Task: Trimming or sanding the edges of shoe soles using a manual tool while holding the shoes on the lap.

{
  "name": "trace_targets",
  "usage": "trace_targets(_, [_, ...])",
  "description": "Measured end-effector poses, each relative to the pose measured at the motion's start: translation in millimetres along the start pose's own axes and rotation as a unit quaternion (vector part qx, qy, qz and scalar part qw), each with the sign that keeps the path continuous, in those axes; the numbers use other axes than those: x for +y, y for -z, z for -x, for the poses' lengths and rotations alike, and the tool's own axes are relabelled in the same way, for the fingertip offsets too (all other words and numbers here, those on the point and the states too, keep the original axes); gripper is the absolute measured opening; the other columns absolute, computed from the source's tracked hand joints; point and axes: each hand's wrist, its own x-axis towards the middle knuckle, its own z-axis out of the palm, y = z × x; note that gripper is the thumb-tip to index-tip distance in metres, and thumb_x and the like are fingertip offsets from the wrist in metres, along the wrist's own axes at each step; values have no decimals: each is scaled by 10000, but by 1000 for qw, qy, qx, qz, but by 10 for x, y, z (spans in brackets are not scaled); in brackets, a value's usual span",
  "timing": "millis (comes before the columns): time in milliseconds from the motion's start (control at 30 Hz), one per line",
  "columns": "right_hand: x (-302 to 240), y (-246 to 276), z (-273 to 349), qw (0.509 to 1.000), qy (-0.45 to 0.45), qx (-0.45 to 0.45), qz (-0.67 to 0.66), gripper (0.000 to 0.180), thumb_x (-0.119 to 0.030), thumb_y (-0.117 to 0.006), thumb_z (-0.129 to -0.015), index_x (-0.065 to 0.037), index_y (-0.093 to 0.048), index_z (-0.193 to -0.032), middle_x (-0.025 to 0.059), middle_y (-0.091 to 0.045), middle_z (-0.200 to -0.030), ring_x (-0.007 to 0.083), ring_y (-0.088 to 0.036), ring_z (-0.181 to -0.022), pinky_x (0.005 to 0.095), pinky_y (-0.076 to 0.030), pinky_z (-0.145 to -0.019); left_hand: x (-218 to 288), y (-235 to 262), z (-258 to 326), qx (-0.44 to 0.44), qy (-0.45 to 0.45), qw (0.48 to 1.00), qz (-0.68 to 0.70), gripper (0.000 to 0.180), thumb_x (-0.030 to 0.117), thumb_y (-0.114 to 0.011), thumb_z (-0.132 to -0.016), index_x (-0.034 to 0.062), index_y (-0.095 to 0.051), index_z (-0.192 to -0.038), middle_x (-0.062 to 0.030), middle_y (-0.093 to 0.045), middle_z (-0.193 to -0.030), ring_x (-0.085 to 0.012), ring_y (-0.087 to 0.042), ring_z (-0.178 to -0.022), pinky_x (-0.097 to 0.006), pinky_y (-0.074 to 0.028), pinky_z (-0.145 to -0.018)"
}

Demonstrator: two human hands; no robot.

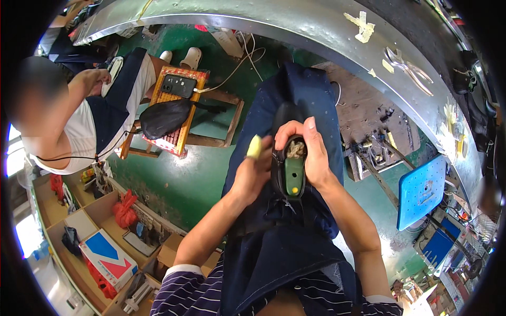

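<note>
You hold the dark shoe (278, 176) on your apron-covered lap, its opening facing up and its long axis running away from you. Your right hand (318, 158) is closed around its far and right rim, fingers bent over the edge and thumb lying alongside. That hold probably steadies the shoe while leaving the inside open to your view. The green insert (293, 176), marked with a yellow dot, sits in the near part of the opening; a pale, fluffy wad (296, 149) lies just beyond it.

Your left hand (252, 176) is at the shoe's left side, blurred, with a yellow cover (254, 147) on one digit, perhaps as protection. Whether those fingers press the shoe or stand just off it, you cannot tell from here.

The navy apron (274, 260) likely serves as a soft rest and keeps your clothes clean. To the far right, pliers (406, 67) lie on the metal bench (316, 34), presumably parked there to leave both hands free.
</note>
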Motion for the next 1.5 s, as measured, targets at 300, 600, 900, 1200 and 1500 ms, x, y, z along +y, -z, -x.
trace_targets(300, [-457, 504, 370, 991, 57, 13, 123, 748, -614, -409, -1035, 64, -559, -1316, 159, -620, -1293, 246, -554, -1261, 398, -389, -1113, 281, -343, -364, -164, -74, 981, 75, 930, 777, -199, -984, 39, -429, -1501, -170, -597, -1379, -315, -682, -1098, -430, -603, -900])
trace_targets(600, [-774, 492, 464, 922, -119, 142, 341, 1031, -490, -783, -856, 103, -278, -1533, 286, -478, -1496, 361, -418, -1445, 417, -326, -1185, 432, -854, -612, -4, -274, 944, -183, 558, 163, -428, -1043, 62, -309, -1579, -125, -497, -1471, -219, -580, -1254, -364, -473, -1055])
trace_targets(900, [-2184, 2058, -99, 880, 76, 411, 228, 1080, -632, -727, -855, 160, -341, -1481, 255, -586, -1325, 286, -693, -991, 343, -592, -804, 344, 38, -705, -50, -171, 966, -188, 473, 130, -439, -988, 47, -476, -1452, -183, -645, -1287, -269, -700, -1030, -359, -563, -890])
trace_targets(1200, [-2588, 4719, -498, 483, -93, 553, 673, 743, -572, -547, -971, -123, -372, -1537, 269, -676, -1229, 467, -632, -1158, 534, -490, -972, 302, 92, -932, 51, -111, 986, -113, 428, 335, -484, -1085, 44, -514, -1397, -180, -667, -1212, -242, -712, -953, -339, -591, -802])
trace_targets(1500, [-2090, 4676, -205, 493, 80, 532, 684, 685, -341, -669, -948, -29, -400, -1496, 208, -657, -1244, 406, -645, -1113, 494, -497, -961, 1287, -575, -966, 21, -431, 846, -314, 253, 198, -504, -1048, 1, -600, -1174, -131, -635, -1080, -217, -653, -957, -347, -566, -791])
